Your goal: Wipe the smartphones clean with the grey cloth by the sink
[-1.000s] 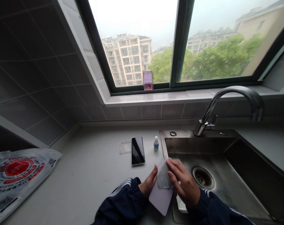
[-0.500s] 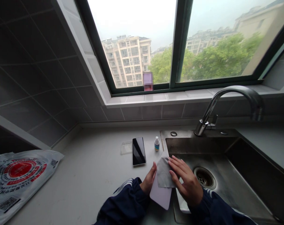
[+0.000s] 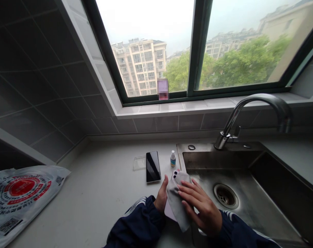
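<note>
My left hand (image 3: 161,197) grips the side of a pale lilac smartphone (image 3: 169,211), thumb pointing up along its edge. The phone's back faces me, and dark camera lenses show at its far end. A thin grey cleaning cloth (image 3: 175,202) covers most of that back. Spread over the cloth, the fingers of my right hand (image 3: 201,204) press it against the phone. Beyond my hands, a small white-capped bottle (image 3: 173,159) with a blue and yellow label stands upright. To its left lies a black-screened phone (image 3: 153,166), beside a clear phone case (image 3: 139,163).
A steel sink (image 3: 245,187) with a drain (image 3: 225,196) is under my right forearm. Behind it a curved chrome faucet (image 3: 222,139) rises. On the left, a printed plastic bag (image 3: 24,196) lies on the pale counter (image 3: 94,199). A window with a dark frame (image 3: 156,102) runs along the back.
My right hand has drawn the cloth toward me and slightly left over the phone. The camera lenses at the far end are now uncovered, while the near end is more covered.
</note>
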Action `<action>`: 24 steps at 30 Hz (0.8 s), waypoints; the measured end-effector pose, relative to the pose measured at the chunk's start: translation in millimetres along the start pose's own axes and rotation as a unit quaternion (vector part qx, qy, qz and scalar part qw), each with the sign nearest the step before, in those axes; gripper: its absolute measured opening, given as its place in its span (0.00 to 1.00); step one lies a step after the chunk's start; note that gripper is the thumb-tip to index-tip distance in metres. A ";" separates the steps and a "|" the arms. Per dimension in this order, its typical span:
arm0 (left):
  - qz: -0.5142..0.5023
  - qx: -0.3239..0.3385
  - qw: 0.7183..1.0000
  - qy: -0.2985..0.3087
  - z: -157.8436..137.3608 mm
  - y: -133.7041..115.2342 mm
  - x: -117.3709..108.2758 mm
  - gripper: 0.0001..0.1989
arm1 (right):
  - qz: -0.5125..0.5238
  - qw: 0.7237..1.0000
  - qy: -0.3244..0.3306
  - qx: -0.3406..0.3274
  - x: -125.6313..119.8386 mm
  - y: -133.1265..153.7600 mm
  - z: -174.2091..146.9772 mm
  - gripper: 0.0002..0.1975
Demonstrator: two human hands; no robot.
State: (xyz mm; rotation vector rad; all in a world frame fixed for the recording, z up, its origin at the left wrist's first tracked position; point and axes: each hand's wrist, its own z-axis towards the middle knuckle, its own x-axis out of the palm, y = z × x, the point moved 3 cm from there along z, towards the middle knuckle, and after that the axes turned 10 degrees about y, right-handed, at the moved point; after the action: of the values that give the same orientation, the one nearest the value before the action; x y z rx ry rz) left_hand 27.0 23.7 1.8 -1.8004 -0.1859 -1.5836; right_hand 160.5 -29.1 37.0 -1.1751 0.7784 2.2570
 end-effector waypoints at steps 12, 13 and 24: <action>-0.004 -0.020 0.999 0.027 1.4 0.4 11.9 0.41 | 0.074 0.996 -0.056 0.007 1.1 10.5 -1.7 0.16; 0.001 -0.010 1.000 0.024 1.9 0.3 12.1 0.40 | 0.077 0.995 -0.065 0.014 1.3 11.2 -2.1 0.13; 0.004 -0.006 1.000 0.018 2.1 1.5 14.6 0.39 | 0.082 0.995 -0.056 -0.004 0.2 15.0 0.1 0.08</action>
State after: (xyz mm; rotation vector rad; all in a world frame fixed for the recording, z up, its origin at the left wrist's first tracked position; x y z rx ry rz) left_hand 32.9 18.8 14.5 -1.7796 -0.1525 -1.6133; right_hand 150.8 -39.9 40.8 -1.0111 0.8493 2.4375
